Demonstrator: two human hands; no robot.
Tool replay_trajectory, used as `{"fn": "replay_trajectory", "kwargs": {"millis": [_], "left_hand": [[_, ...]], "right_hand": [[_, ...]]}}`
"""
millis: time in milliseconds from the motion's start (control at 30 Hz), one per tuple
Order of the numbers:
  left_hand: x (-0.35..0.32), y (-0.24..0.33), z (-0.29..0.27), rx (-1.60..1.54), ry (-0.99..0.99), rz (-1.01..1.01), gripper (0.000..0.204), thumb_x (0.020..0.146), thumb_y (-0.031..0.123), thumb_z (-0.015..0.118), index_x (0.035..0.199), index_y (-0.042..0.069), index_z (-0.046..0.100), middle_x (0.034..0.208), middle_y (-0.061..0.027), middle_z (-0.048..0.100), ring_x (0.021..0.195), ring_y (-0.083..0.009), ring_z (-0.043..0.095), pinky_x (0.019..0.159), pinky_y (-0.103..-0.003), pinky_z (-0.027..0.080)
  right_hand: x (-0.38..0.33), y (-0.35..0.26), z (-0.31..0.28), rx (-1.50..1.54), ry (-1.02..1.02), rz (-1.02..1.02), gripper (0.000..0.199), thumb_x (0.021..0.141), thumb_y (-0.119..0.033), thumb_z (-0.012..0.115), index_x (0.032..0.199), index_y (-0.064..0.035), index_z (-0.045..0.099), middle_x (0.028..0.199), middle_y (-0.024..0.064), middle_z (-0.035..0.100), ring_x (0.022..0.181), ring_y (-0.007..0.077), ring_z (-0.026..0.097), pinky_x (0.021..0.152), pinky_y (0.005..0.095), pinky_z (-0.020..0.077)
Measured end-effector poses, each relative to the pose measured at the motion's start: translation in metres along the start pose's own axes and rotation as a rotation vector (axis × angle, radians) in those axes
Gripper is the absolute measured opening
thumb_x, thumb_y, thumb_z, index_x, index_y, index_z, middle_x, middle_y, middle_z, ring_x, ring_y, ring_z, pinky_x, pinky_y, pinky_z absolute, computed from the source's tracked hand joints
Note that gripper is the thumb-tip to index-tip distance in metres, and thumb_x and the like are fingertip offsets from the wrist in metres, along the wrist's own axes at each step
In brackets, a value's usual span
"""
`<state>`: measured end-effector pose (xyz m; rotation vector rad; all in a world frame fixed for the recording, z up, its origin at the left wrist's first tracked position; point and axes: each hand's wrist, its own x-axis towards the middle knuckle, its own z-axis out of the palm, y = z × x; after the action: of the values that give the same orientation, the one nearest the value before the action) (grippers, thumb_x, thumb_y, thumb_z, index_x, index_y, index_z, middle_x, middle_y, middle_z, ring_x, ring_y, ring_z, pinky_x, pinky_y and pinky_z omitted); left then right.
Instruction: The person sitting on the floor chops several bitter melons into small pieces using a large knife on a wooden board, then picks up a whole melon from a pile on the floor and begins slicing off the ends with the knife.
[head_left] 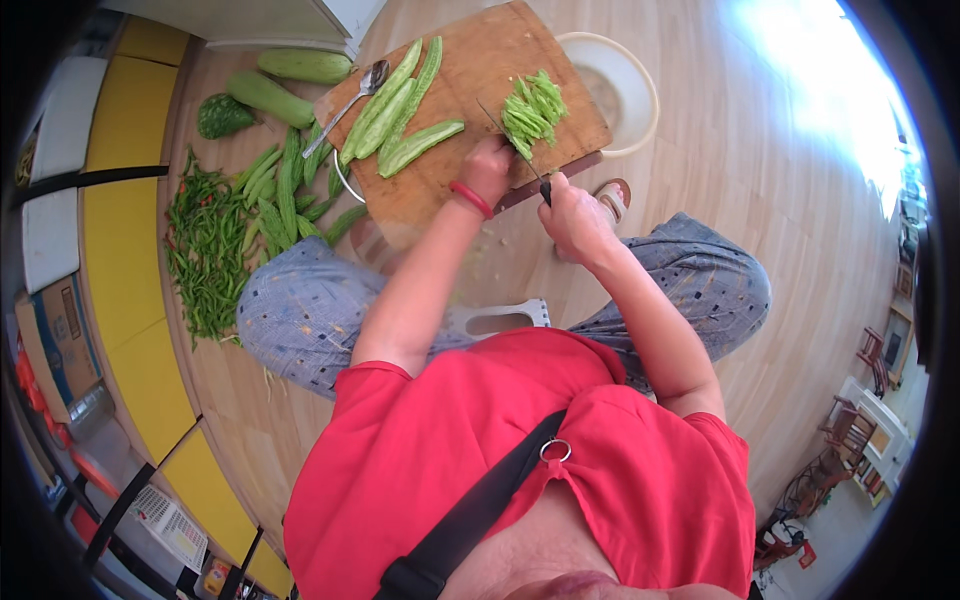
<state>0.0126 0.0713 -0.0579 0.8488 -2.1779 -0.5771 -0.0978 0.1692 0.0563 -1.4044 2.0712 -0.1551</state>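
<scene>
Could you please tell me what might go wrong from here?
The left hand is close to the blade of the knife, so a slip might cut it. The spoon overhangs the left edge of the cutting board, so a knock could tip it off. The sliced green vegetable lies toward the right edge and might spill over.
</scene>
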Motion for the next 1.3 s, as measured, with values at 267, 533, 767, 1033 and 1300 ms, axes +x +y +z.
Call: {"fn": "replay_trajectory", "kwargs": {"millis": [267, 533, 767, 1033, 1300], "left_hand": [[-0.001, -0.004, -0.001, 0.034, -0.021, 0.007, 0.009, 0.065, 0.001, 0.054, 0.071, 0.005, 0.059, 0.075, -0.0111, 0.057, 0.075, -0.0295, 0.057, 0.066, -0.038, 0.048], [-0.003, -0.005, 0.004, -0.02, -0.007, 0.009, 0.005, 0.066, 0.003, 0.056, 0.069, 0.005, 0.058, 0.075, -0.0107, 0.056, 0.076, -0.0293, 0.056, 0.064, -0.039, 0.048], [-0.001, -0.004, 0.0, -0.003, 0.066, 0.066, 0.005, 0.065, 0.003, 0.055, 0.069, 0.005, 0.058, 0.074, -0.0105, 0.055, 0.075, -0.0291, 0.055, 0.064, -0.038, 0.047], [-0.001, -0.001, -0.006, 0.04, -0.044, 0.044, 0.008, 0.065, 0.0, 0.052, 0.07, 0.004, 0.058, 0.076, -0.011, 0.056, 0.075, -0.0294, 0.055, 0.065, -0.037, 0.047], [0.0, -0.006, 0.0, -0.076, 0.121, 0.076, 0.006, 0.063, 0.0, 0.055, 0.067, 0.004, 0.056, 0.073, -0.0125, 0.054, 0.07, -0.0315, 0.055, 0.061, -0.039, 0.047]], "right_hand": [[0.019, 0.009, 0.011, 0.038, 0.047, -0.05, 0.022, 0.078, -0.014, 0.051, 0.088, 0.004, 0.045, 0.075, 0.0299, 0.058, 0.077, 0.0446, 0.057, 0.07, 0.051, 0.0444], [0.016, 0.011, 0.018, 0.025, 0.075, -0.068, 0.023, 0.078, -0.014, 0.052, 0.088, 0.005, 0.044, 0.071, 0.0296, 0.057, 0.072, 0.0455, 0.056, 0.065, 0.0507, 0.0443], [0.006, -0.001, -0.004, 0.031, 0.002, -0.034, 0.022, 0.078, -0.015, 0.051, 0.088, 0.0046, 0.047, 0.079, 0.0297, 0.058, 0.081, 0.0446, 0.057, 0.072, 0.0502, 0.0443], [0.024, 0.01, 0.009, 0.035, 0.014, -0.047, 0.024, 0.078, -0.016, 0.052, 0.089, 0.0048, 0.046, 0.078, 0.0304, 0.058, 0.081, 0.0449, 0.057, 0.072, 0.0504, 0.0442], [0.014, 0.008, 0.001, 0.084, 0.037, -0.092, 0.023, 0.078, -0.015, 0.052, 0.088, 0.0051, 0.047, 0.074, 0.0314, 0.057, 0.079, 0.0455, 0.056, 0.068, 0.0498, 0.0438]]}}
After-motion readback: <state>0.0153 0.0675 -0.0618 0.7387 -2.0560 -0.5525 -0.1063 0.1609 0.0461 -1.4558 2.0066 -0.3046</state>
